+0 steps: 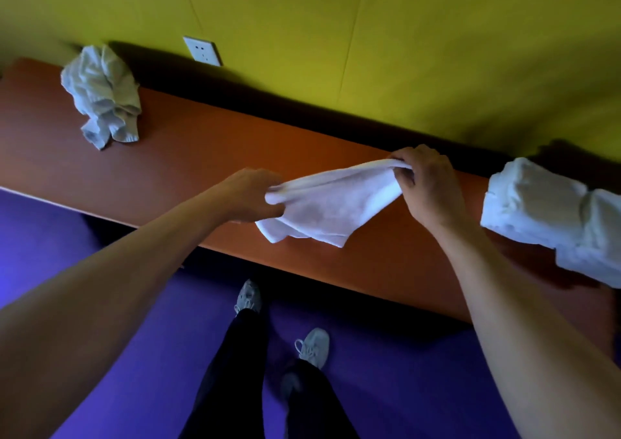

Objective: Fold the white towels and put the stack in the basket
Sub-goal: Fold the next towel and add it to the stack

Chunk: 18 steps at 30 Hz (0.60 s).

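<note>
Towel in my hands: white towel (331,203), stretched between both my hands above the orange-brown shelf (208,149), its lower part sagging down onto or just over the shelf's front half; I cannot tell if it touches.
Left hand: my left hand (252,196) pinches the towel's left end, fingers curled round a bunched edge.
Right hand: my right hand (426,186) grips the right end from above, fingers and thumb closed on the gathered cloth, held higher and nearer the wall than the left.
Crumpled towel: a crumpled towel (102,95) lies in a heap at the shelf's far left, well apart from my hands.
Stack: folded white towels (551,220) sit at the right end of the shelf, near my right wrist.
Wall: yellow-green wall (369,35) with a white socket (202,50).
Below: purple floor (100,253), my dark trousers and grey shoes (314,346).
</note>
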Tool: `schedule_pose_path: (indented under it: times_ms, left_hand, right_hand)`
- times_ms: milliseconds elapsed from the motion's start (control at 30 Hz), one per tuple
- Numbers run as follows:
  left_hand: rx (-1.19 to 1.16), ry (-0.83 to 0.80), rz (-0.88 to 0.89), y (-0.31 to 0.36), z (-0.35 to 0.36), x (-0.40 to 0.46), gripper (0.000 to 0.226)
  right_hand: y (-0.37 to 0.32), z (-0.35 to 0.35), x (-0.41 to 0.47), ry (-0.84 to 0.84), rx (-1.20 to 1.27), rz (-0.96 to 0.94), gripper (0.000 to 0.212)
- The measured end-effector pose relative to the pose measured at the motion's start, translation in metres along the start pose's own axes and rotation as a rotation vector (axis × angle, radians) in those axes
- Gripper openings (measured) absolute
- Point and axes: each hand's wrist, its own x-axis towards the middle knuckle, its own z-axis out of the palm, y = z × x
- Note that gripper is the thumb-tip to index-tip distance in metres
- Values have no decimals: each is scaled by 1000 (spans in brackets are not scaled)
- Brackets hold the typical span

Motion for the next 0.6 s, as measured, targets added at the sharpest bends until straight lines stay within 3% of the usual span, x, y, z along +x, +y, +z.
schedule_pose_path:
  times_ms: [133,300,500,600]
  left_hand:
    - [211,68,-46,-9,-11,-6,19]
    - [279,71,-197,-47,-28,-31,34]
    - [89,372,-179,-66,-57,-39,34]
    - [-41,374,-184,-57,-84,-23,37]
  right_hand:
    - [10,-23,-4,137,19,64,21]
    - [49,-55,-4,244,-89,230,27]
    - [82,-78,12,172,-283,311,26]
    - [89,-88,27,247,-278,433,27]
